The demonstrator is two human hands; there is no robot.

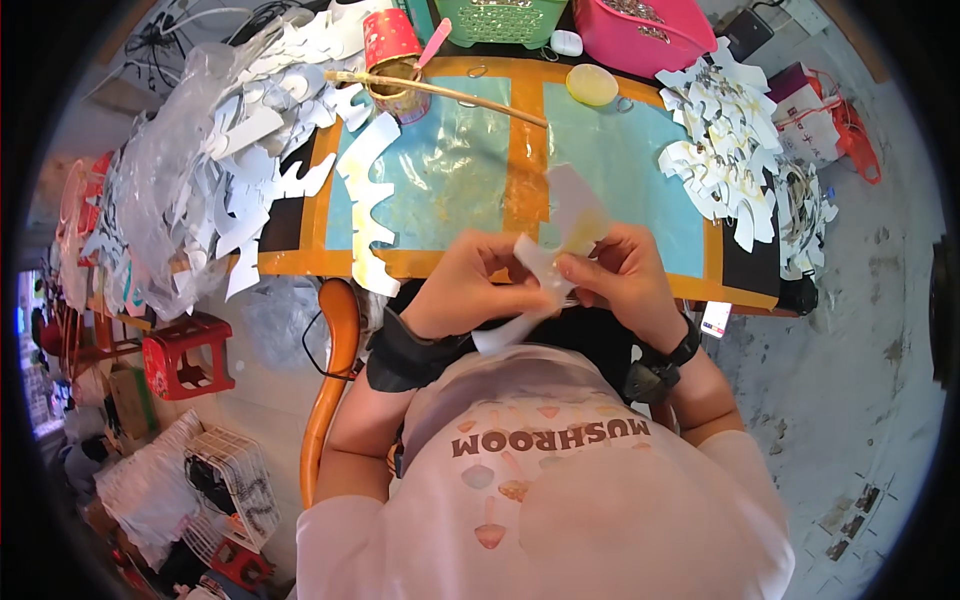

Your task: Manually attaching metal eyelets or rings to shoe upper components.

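In front of my body I hold a curved white cut-out strip (577, 205), paper or thin sheet, with yellowish patches on it. My left hand (475, 282) pinches one part between thumb and fingers. My right hand (622, 278) grips it from the other side, thumb pressed on top. Whether a small part sits under the fingertips is hidden. Another notched white strip (362, 195) with yellowish smears along its edge lies at the left of the blue-covered table. Beyond it, a thin brush (450, 93) rests across an open can (402, 103).
White cut-outs (250, 140) heap at the left beside clear plastic; a second pile (725, 135) with metal bits stands right. At the back are a green basket (500, 22), a pink basket (650, 42) and a round yellowish object (592, 86). A red stool (188, 355) stands left.
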